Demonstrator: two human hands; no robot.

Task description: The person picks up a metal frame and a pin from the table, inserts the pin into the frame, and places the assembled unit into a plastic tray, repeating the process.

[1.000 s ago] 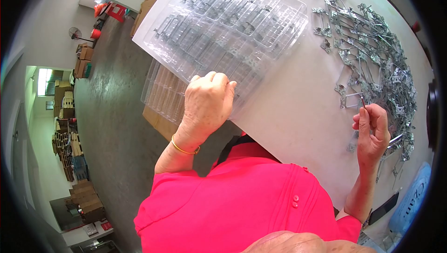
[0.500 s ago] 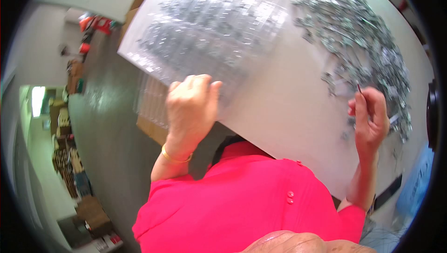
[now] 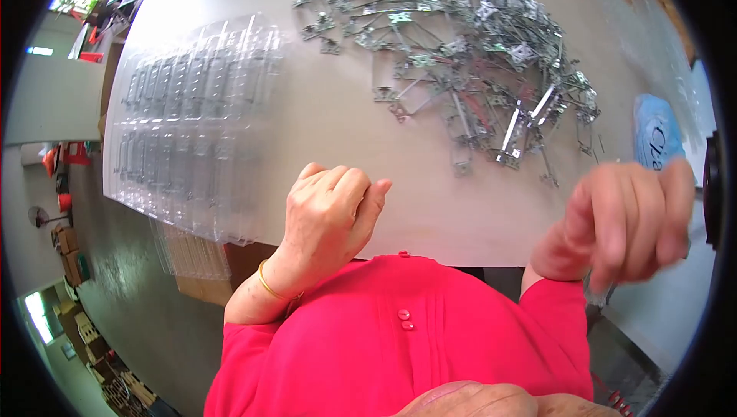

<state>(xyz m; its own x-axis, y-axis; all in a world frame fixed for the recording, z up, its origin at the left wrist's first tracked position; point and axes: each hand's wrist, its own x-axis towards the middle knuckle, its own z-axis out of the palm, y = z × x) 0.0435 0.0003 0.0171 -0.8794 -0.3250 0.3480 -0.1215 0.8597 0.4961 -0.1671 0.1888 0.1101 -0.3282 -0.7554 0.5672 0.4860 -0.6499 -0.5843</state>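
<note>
My left hand (image 3: 332,214) is curled into a loose fist above the table near its front edge, thumb along the index finger. Nothing shows between its thumb and fingers; the palm side is hidden. My right hand (image 3: 633,217) is raised off the table's right front side, blurred, its fingers hanging down and somewhat apart. I see nothing held in it. Beyond the hands lies a broad heap of thin metal brackets with rods (image 3: 468,49). Left of my left hand, a clear plastic tray (image 3: 192,118) has rows of slots with metal parts in them.
The white table (image 3: 338,125) ends close to my body. Below its left edge, more clear trays (image 3: 192,252) sit on a cardboard box (image 3: 206,288). A blue plastic bag (image 3: 656,129) lies at the right, near clear plastic film. Shelving and boxes line the far left floor.
My right hand has moved away from the metal heap toward me and right; the small dark thing pinched in it no longer shows there. My left hand is farther from the tray. The view has turned.
</note>
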